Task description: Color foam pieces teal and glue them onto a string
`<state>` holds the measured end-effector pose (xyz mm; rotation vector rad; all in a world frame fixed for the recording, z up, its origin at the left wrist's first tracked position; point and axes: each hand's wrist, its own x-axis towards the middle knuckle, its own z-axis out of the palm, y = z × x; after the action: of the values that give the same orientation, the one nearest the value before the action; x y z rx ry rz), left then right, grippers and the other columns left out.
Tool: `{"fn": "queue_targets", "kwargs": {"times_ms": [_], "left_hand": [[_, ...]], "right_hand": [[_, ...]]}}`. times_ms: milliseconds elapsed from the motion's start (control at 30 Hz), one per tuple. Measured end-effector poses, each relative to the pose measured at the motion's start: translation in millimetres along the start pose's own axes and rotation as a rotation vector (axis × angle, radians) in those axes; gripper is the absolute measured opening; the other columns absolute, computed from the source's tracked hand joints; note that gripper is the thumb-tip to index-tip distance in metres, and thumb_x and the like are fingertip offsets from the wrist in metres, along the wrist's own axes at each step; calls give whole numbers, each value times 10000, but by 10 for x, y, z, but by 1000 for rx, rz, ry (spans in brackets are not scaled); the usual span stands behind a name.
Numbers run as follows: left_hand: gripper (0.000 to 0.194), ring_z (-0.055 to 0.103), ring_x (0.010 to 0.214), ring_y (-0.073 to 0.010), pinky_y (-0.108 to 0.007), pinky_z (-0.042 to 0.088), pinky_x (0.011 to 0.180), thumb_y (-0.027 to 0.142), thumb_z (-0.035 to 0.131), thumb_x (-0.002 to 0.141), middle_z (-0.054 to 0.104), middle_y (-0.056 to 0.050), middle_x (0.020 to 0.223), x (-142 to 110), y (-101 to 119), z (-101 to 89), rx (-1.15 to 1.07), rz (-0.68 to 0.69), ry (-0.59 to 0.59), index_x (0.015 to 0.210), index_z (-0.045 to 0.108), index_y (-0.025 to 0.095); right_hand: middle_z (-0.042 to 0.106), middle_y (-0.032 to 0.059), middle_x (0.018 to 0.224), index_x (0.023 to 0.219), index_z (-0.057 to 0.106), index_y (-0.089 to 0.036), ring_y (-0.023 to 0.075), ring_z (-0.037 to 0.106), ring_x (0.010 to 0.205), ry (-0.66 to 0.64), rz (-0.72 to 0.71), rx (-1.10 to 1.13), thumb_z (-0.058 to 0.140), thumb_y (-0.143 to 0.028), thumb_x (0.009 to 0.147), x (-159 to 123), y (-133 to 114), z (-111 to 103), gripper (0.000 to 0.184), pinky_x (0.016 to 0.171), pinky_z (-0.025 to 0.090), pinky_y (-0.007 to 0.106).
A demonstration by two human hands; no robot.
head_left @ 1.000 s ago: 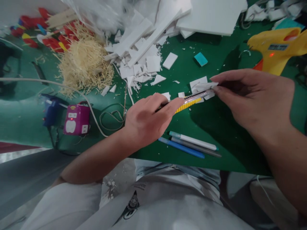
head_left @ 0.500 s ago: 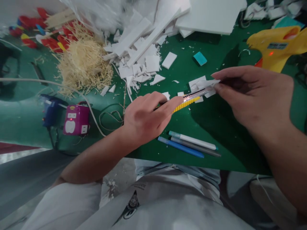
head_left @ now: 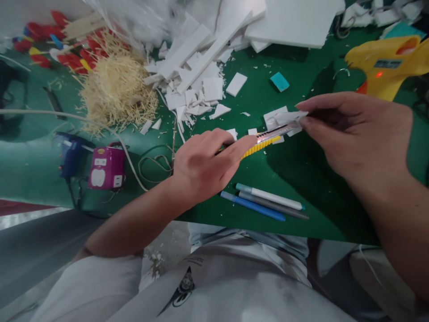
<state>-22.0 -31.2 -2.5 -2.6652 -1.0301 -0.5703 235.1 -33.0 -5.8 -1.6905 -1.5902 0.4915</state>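
My left hand [head_left: 206,165] is wrapped round a yellow utility knife [head_left: 261,146], its blade pointing right. Between thumb and fingers, my right hand [head_left: 362,134] pinches a small pointed piece of white foam board [head_left: 293,117]. The blade end lies along the lower side of this piece; whether it cuts in cannot be made out. Just beneath and behind are more white scraps [head_left: 275,112] on the green tabletop [head_left: 254,172]. Below the hands, three pens lie side by side: a white one [head_left: 275,197], a grey one [head_left: 273,205] and a blue one [head_left: 253,206].
A yellow glue gun [head_left: 385,62] with a lit red light stands at the right. White foam offcuts [head_left: 201,76] and a foam sheet [head_left: 295,22] fill the back. Leftward are a straw-coloured shredded heap [head_left: 117,85], a purple power adapter [head_left: 106,167] and a blue glue gun [head_left: 72,154].
The foam piece in my right hand has tilted slightly against the blade. Otherwise both hands and the things on the table stay almost where they were.
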Motion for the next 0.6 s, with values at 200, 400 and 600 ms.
{"fn": "queue_targets", "kwargs": {"times_ms": [200, 400, 600], "left_hand": [[343, 645, 704, -131, -256, 442, 591, 171, 574, 1010, 758, -21, 898, -7, 2, -4, -2, -18, -19, 1252, 767, 320], [364, 635, 679, -141, -282, 387, 575, 161, 539, 1005, 753, -15, 863, 1, -5, -15, 46, 9, 11, 1231, 775, 324], [349, 632, 651, -138, -299, 377, 573, 152, 543, 991, 765, -6, 845, 8, -1, -3, 85, 17, 52, 1156, 797, 324]], "right_hand": [[803, -60, 898, 1007, 836, -282, 72, 743, 788, -13, 16, 16, 758, -198, 869, 9, -2, 0, 180, 784, 656, 224], [801, -79, 900, 994, 831, -276, 62, 744, 778, -20, -33, 71, 738, -196, 884, 17, 22, 13, 164, 747, 652, 199], [798, -80, 899, 993, 831, -269, 56, 740, 789, -56, 24, 88, 757, -156, 869, 21, -9, 6, 184, 756, 650, 203]]}}
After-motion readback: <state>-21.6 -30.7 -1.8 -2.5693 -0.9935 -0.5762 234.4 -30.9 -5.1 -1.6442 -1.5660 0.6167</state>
